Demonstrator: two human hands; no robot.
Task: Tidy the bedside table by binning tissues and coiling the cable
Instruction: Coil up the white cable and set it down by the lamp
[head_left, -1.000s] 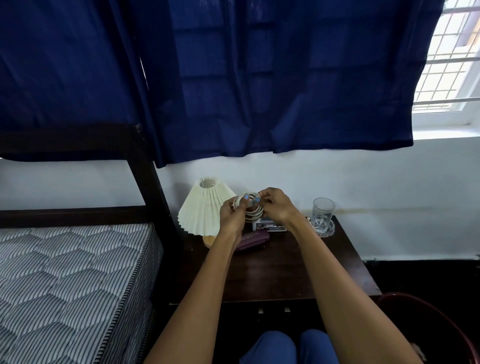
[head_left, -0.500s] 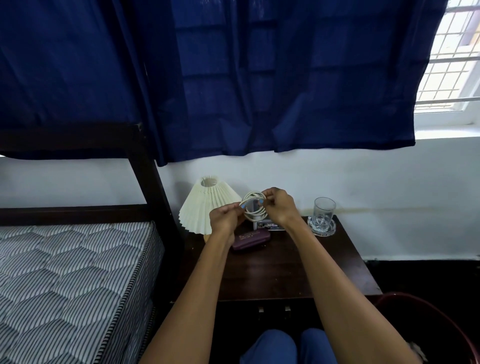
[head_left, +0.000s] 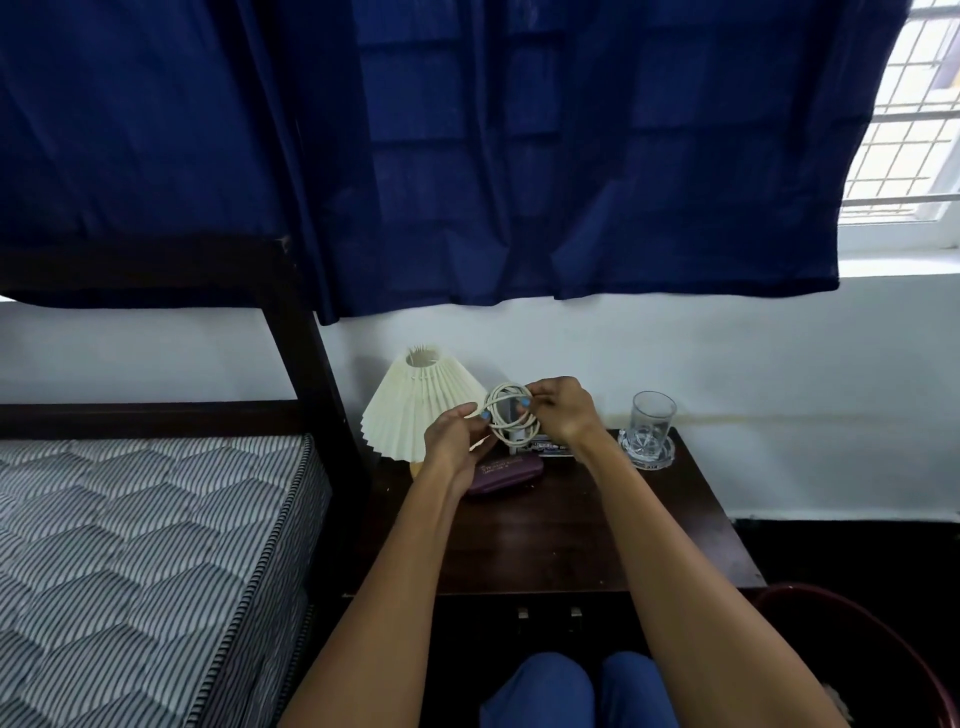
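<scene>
A white cable (head_left: 503, 415) is wound into a small coil and held in the air above the back of the dark wooden bedside table (head_left: 550, 540). My left hand (head_left: 453, 441) pinches the coil's left side. My right hand (head_left: 562, 410) grips its right side, with a white plug hanging below the loops. At the bottom right is the dark red rim of a bin (head_left: 862, 608), with something pale, perhaps tissue, inside near the frame edge.
A cream pleated lamp (head_left: 415, 410) stands at the table's back left. A purple case (head_left: 511, 470) and a small printed box (head_left: 551, 448) lie under my hands. A glass on a glass coaster (head_left: 649, 428) sits back right. The striped mattress (head_left: 145, 561) lies to the left.
My left hand has slid down and left off the coil's front, drawing a strand outward, so the loops now show between both hands. The coil has stayed above the table's back.
</scene>
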